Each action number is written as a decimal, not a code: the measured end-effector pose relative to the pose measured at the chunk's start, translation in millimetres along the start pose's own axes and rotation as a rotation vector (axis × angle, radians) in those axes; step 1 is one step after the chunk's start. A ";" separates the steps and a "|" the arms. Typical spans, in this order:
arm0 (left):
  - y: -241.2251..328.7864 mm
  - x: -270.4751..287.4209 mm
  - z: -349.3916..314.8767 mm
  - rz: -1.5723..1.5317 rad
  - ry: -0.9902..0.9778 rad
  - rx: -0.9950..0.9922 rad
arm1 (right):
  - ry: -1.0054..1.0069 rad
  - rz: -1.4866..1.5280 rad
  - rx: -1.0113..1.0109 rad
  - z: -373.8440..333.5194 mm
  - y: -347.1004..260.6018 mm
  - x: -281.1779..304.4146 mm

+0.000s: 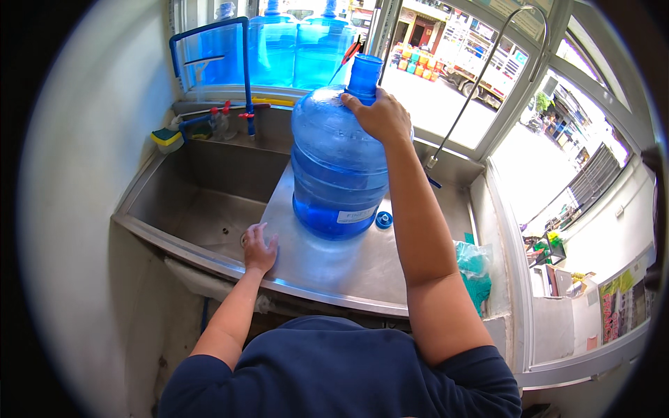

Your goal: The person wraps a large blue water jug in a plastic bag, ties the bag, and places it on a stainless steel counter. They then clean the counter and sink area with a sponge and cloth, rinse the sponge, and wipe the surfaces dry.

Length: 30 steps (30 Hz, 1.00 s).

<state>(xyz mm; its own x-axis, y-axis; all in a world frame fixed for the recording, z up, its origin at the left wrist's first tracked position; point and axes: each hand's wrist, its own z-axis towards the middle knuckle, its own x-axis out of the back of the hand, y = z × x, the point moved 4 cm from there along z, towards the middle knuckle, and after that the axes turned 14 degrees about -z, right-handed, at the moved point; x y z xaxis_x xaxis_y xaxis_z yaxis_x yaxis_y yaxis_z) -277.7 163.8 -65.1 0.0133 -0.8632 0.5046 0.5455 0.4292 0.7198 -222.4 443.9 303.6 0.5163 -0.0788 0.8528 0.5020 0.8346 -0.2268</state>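
Water jug stood on the counter, right hand clenched at its neck; left hand lay flat, holding nothing. One-handed, it could tip into the sink.

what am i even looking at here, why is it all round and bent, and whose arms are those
There is one picture, taken by a wide fisheye camera worn on a person's head and looking down. That lens bends straight edges and leaves the dark rim. The two bare arms coming up from the bottom are the wearer's own; no machine is involved.

The person stands at a stainless steel counter with a sink basin on its left side. On the counter stands a large blue water jug, upright, its neck open. The right hand grips the jug's shoulder just below the neck. The left hand rests flat on the counter's front edge beside the basin and holds nothing.

A small blue cap lies next to the jug's base. More blue jugs stand by the window behind, and a yellow-green sponge sits at the sink's far left corner.
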 end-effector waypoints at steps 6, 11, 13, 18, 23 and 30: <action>2.2 0.3 -0.1 0.021 -0.052 0.029 | -0.017 0.010 -0.005 0.1 0.0 1.2; 4.3 1.4 -0.2 0.022 -0.049 0.022 | -0.006 0.008 -0.002 1.4 0.9 -1.2; 5.2 1.7 0.0 0.028 -0.054 0.020 | -0.002 -0.001 -0.002 2.0 1.3 -1.5; 4.8 1.4 -0.4 0.035 -0.056 0.023 | -0.018 0.005 0.001 2.4 1.6 -1.5; 4.1 0.5 -0.4 0.046 -0.054 0.012 | -0.038 0.014 0.007 2.5 1.6 -1.0; 2.1 -0.7 -0.3 0.050 -0.072 0.022 | -0.036 -0.001 0.018 4.4 2.6 -1.4</action>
<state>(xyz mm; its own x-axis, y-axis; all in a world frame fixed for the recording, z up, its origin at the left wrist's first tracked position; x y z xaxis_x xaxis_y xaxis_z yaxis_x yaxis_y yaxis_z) -276.3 165.2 -64.1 -0.0203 -0.8194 0.5729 0.5275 0.4780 0.7023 -224.9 448.6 303.9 0.4903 -0.0603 0.8695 0.4895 0.8444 -0.2175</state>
